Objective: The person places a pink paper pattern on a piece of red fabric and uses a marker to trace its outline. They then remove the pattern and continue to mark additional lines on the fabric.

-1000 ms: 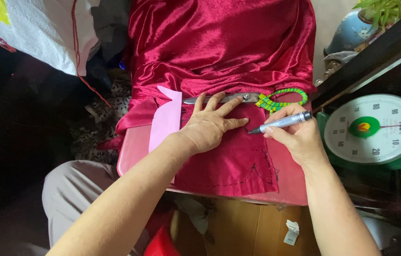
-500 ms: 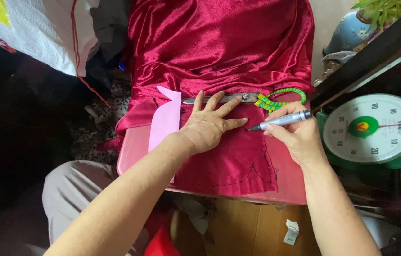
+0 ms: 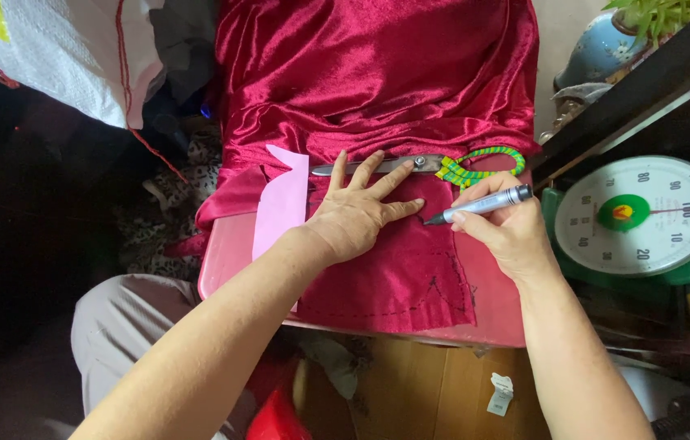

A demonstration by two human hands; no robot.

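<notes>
My left hand point(image 3: 359, 213) lies flat with fingers spread on shiny dark red fabric point(image 3: 377, 90), pressing it onto a pink board point(image 3: 227, 257). My right hand point(image 3: 504, 230) grips a silver marker pen point(image 3: 483, 203), its tip touching the fabric just right of my left fingers. A dark dashed line point(image 3: 434, 292) is drawn on the cloth near the front edge. Scissors point(image 3: 434, 165) with green and yellow wrapped handles lie on the fabric just beyond my fingers. A pink paper piece point(image 3: 281, 204) lies to the left of my left hand.
A round white dial scale point(image 3: 637, 215) on a green base stands at the right under a dark shelf point(image 3: 646, 73). A white woven sack point(image 3: 43, 57) lies at the upper left. A blue vase point(image 3: 597, 49) with a plant sits at the upper right. A cardboard box point(image 3: 443, 391) is below the board.
The pen tip has shifted slightly on the fabric; my left hand stays pressed flat in the same place.
</notes>
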